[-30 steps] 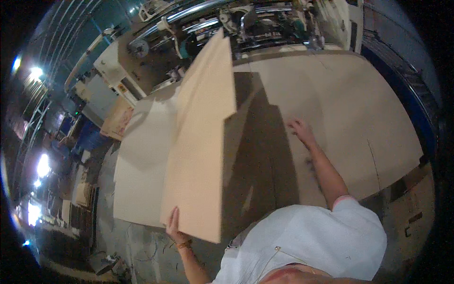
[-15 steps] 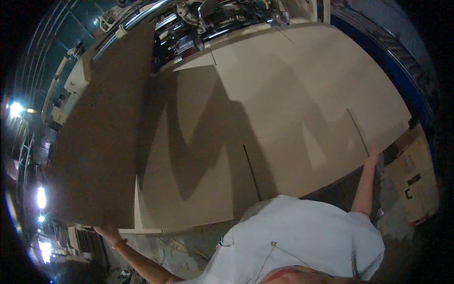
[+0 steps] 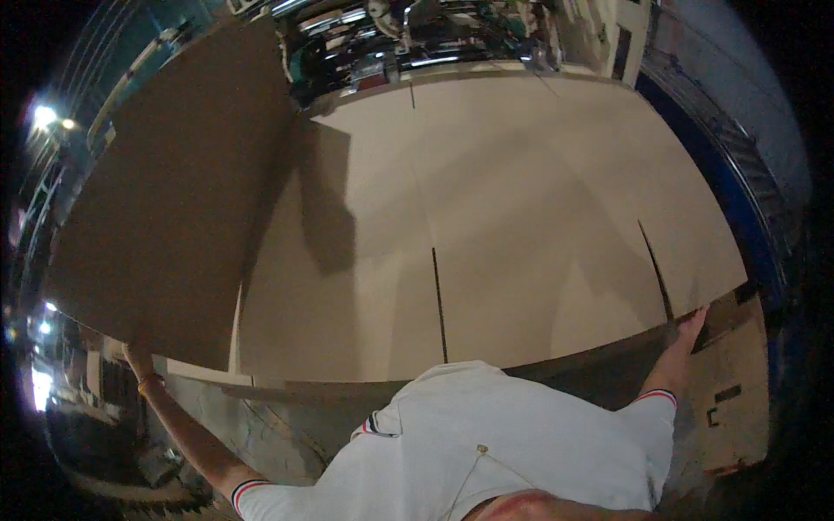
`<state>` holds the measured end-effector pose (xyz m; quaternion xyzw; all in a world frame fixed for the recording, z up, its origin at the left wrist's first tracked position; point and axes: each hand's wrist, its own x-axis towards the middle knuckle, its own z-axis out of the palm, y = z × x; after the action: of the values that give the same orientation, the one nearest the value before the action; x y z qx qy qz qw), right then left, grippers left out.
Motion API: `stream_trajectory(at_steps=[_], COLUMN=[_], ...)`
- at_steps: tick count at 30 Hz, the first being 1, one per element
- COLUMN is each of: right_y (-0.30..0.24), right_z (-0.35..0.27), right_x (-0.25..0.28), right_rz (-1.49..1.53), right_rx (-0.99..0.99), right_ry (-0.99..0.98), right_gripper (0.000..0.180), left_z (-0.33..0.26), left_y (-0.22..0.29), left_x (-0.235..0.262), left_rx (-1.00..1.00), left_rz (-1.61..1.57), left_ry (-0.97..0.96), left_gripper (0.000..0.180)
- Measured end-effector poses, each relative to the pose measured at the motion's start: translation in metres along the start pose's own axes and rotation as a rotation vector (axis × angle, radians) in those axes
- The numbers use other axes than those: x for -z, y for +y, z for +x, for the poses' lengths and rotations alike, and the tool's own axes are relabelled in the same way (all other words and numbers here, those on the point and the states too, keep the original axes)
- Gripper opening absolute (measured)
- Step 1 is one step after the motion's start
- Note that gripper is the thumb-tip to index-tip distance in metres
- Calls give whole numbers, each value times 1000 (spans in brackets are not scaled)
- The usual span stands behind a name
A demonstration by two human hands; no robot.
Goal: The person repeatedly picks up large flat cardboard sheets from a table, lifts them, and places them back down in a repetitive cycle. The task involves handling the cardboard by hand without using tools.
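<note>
A wide brown cardboard sheet (image 3: pixel 539 217) with dark slots cut in it spreads out before me. On its left a dark cardboard panel (image 3: pixel 165 191) stands raised and tilted; I cannot tell whether it is joined to the sheet. My left hand (image 3: pixel 137 358) grips the near lower edge of this panel, fingertips hidden behind it. Out at the right, my right hand (image 3: pixel 692 323) is closed on the sheet's near edge, close to a slot, its fingertips partly hidden under the board.
A machine with metal rollers and bars (image 3: pixel 417 39) stands beyond the sheet's far edge. Right of the sheet runs a blue frame (image 3: pixel 721 165). Printed cardboard (image 3: pixel 730 391) lies below my right hand. Bright lamps (image 3: pixel 43 117) shine at the far left.
The raised panel has swung outward to the left with my left hand. My right hand is a little lower at the sheet's edge. The view has shifted, and the shadow on the sheet has changed.
</note>
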<state>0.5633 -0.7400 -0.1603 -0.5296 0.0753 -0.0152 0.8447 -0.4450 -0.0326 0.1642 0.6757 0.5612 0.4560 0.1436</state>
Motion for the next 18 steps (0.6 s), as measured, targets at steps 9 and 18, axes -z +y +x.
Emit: stream_trajectory(at_steps=[9, 18], right_y=[-35, -60], right_z=[59, -111], right_x=[-10, 18], right_rz=[-158, -185], right_rx=[-173, 47], right_ry=[-100, -25], right_gripper=[56, 54], left_z=[-56, -69], left_y=[50, 128], left_x=[-79, -103], left_rx=[-37, -241], left_rz=[-443, -52], left_ry=[343, 381], left_gripper=[32, 21])
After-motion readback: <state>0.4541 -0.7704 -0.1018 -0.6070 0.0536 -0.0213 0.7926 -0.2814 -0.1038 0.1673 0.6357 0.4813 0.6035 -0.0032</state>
